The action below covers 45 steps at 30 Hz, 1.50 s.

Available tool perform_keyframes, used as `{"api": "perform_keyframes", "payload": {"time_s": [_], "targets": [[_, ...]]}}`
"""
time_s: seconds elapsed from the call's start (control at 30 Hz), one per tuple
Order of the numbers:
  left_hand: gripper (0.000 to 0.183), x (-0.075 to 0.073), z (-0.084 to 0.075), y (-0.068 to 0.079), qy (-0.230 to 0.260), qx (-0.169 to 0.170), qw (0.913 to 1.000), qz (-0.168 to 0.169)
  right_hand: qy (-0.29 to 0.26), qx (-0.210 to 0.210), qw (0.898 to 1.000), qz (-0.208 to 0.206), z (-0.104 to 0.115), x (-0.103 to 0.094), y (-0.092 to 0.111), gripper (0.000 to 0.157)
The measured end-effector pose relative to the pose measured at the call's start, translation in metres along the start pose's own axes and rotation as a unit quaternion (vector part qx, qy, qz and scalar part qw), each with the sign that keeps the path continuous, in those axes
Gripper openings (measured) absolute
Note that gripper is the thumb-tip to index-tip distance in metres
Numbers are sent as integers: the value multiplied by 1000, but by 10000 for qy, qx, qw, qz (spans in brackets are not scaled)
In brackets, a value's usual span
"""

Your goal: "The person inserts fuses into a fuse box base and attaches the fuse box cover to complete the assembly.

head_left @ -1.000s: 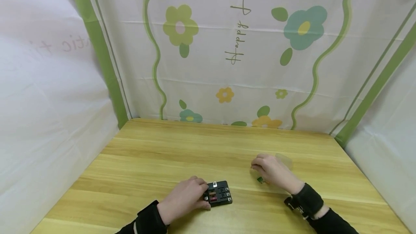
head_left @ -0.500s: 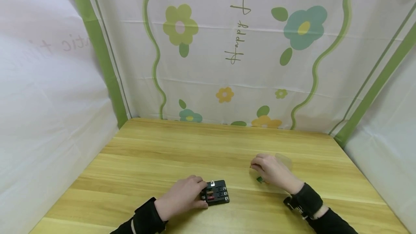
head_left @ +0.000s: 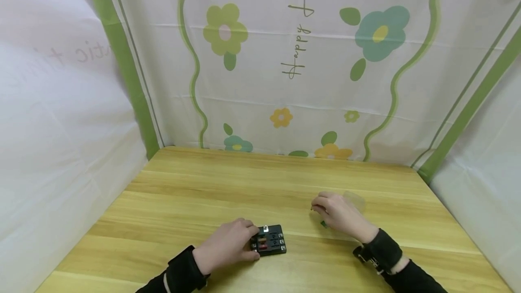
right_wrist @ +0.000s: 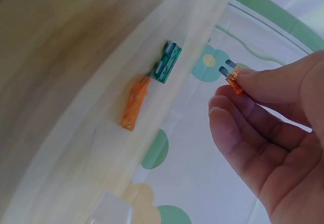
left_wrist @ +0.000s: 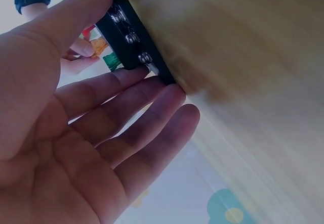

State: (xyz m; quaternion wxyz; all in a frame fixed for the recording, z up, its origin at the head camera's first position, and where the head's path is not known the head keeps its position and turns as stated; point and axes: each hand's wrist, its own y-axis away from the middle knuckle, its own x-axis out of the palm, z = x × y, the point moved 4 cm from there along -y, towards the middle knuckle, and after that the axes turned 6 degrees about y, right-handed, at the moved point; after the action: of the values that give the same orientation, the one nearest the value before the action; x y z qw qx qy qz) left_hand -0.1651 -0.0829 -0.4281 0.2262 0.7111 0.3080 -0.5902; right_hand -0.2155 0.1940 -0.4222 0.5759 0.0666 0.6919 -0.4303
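A black fuse block (head_left: 272,240) lies on the wooden table, gripped at its left end by my left hand (head_left: 228,244). The left wrist view shows the thumb on one edge of the fuse block (left_wrist: 132,38) and fingertips on the other. A red fuse (head_left: 263,246) and an orange one sit in it; a green fuse (left_wrist: 111,61) also stands out from it. My right hand (head_left: 343,215), right of the block, pinches an orange blade fuse (right_wrist: 233,81) between thumb and forefinger, its metal prongs pointing outward. Beneath that hand lie a loose green fuse (right_wrist: 167,62) and an orange fuse (right_wrist: 134,103).
A clear plastic piece (head_left: 355,200) lies behind the right hand, partly hidden by it. The wooden table (head_left: 195,184) reaches back to a flower-printed curtain (head_left: 260,58), with white cloth along both sides.
My left hand and the fuse block have shifted slightly left. The right hand stays nearly in place, still pinching the orange blade fuse.
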Motion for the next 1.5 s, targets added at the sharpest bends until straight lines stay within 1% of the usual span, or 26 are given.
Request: {"api": "perform_keyframes", "payload": {"time_s": [0.13,0.37,0.6,0.7,0.83,0.93,1.07,1.3,1.5], "targets": [[50,0,1,0,41,19,10000,-25,-22,-24,10000,5,4,-1,-2,12],[50,-1,1,-1,4,78,9999,-86,90,-66,9999,8,9,0,-7,11],[51,-1,1,1,76,54,9999,-49,120,-326,9994,-68,22,1,-11,12],[51,0,1,1,107,45,9999,-57,25,-377,9993,-75,29,2,-13,11],[51,-1,0,0,98,82,9999,-110,-292,-446,9986,-71,38,4,-16,10],[51,-1,0,0,77,114,9998,-142,-422,-502,9978,-79,44,5,-18,9],[51,-1,0,0,75,129,9998,-142,-439,-525,9976,-60,51,8,-20,9],[50,0,1,-1,117,87,9998,-149,-422,-494,9977,174,63,13,-22,7],[48,-1,1,-2,156,92,9997,-183,-481,-605,9969,144,76,14,-29,8]]}}
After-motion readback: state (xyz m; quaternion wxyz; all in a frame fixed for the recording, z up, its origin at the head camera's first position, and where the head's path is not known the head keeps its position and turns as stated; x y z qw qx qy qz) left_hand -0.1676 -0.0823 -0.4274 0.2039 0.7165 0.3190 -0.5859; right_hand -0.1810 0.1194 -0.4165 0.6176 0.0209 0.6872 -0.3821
